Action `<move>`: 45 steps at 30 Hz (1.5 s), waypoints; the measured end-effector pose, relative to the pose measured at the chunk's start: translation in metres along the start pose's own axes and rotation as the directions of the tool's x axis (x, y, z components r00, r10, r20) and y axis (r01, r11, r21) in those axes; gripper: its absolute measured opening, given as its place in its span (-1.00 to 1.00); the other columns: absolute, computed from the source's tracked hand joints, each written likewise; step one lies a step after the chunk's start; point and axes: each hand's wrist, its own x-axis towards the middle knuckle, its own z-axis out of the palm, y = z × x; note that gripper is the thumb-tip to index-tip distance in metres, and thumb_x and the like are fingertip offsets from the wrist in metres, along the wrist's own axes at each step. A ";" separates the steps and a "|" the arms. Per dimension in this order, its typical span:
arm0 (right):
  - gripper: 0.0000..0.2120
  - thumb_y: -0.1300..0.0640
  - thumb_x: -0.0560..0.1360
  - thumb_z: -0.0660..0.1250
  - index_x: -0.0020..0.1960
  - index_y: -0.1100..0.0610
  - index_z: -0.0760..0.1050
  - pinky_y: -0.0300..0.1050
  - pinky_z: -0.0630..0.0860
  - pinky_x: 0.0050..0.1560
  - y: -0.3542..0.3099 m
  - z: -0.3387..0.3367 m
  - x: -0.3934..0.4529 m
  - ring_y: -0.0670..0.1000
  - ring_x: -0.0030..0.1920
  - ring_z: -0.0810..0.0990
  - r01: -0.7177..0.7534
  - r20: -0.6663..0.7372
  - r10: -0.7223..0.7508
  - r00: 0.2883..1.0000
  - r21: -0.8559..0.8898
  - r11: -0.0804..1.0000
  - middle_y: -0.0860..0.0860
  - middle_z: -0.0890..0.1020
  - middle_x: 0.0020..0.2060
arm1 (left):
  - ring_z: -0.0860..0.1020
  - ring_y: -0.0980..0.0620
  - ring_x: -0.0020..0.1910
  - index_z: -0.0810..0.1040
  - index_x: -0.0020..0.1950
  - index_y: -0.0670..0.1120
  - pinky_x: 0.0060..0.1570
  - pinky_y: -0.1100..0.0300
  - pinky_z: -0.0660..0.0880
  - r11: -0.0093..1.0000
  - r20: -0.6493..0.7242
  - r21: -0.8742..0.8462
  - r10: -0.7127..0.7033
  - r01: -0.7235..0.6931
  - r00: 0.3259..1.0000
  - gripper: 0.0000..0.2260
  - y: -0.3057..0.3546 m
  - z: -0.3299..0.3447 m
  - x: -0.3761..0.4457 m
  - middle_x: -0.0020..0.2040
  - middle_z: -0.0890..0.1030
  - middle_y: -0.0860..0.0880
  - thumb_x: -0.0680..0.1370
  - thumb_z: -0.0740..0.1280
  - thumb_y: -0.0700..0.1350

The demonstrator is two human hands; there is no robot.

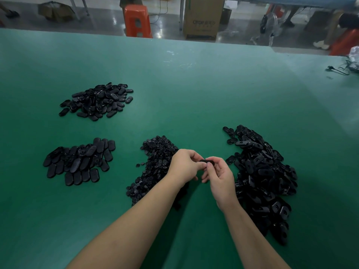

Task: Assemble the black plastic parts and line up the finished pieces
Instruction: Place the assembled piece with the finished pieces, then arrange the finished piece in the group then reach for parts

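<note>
My left hand and my right hand meet above the green table, and both pinch one black oval plastic part between their fingertips. A heap of small round black pieces lies just left of and under my left hand. A large heap of black oval parts with holes stretches along the right. At the left, black oval pieces lie partly in rows, with another loose heap of oval pieces farther back.
Beyond the table's far edge stand an orange stool and a cardboard box. A black cable and crumpled plastic lie at the table's far right. A person's legs show at the back right.
</note>
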 end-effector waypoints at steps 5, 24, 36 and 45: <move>-0.86 0.27 0.66 0.24 0.04 0.08 0.53 -0.23 0.51 -0.35 -0.001 0.001 0.001 -0.08 -0.37 0.53 -0.019 -0.004 0.019 1.000 -0.027 0.999 -0.07 0.62 -0.34 | 0.54 -0.01 -0.57 0.65 -0.16 -0.14 -0.45 0.13 0.55 0.999 -0.002 -0.039 -0.037 0.037 0.999 -0.93 0.000 0.003 0.000 -0.25 0.68 -0.05 0.52 0.46 -0.22; -0.84 0.25 0.65 0.28 0.05 0.02 0.57 -0.26 0.59 -0.07 -0.002 0.002 0.002 -0.13 -0.05 0.69 -0.032 -0.003 0.031 1.000 -0.087 0.996 -0.13 0.73 -0.10 | 0.67 -0.01 -0.27 0.65 -0.11 -0.13 -0.12 0.03 0.65 0.978 -0.125 0.203 0.070 -0.044 0.990 -0.93 0.007 0.010 -0.013 -0.20 0.68 -0.03 0.53 0.40 -0.16; -0.85 0.23 0.66 0.27 0.02 0.00 0.53 -0.18 0.53 -0.37 0.001 0.003 0.004 -0.08 -0.37 0.55 -0.032 -0.009 0.031 0.999 -0.127 0.991 -0.05 0.67 -0.23 | 0.65 0.02 -0.42 0.67 -0.05 -0.12 -0.29 0.20 0.61 0.957 -0.129 0.277 0.122 -0.082 0.984 -0.84 0.008 0.005 -0.016 -0.18 0.69 -0.04 0.60 0.29 -0.20; -0.84 0.17 0.71 0.16 0.04 0.02 0.48 -0.16 0.44 -0.43 -0.004 0.004 0.001 -0.07 -0.44 0.47 -0.065 -0.019 0.063 0.998 -0.136 0.989 -0.10 0.56 -0.42 | 0.57 -0.11 -0.01 0.57 0.17 -0.09 0.00 0.00 0.51 0.749 0.013 0.580 0.386 -0.321 0.922 -0.82 -0.001 0.005 -0.017 -0.01 0.61 -0.06 0.59 0.27 -0.18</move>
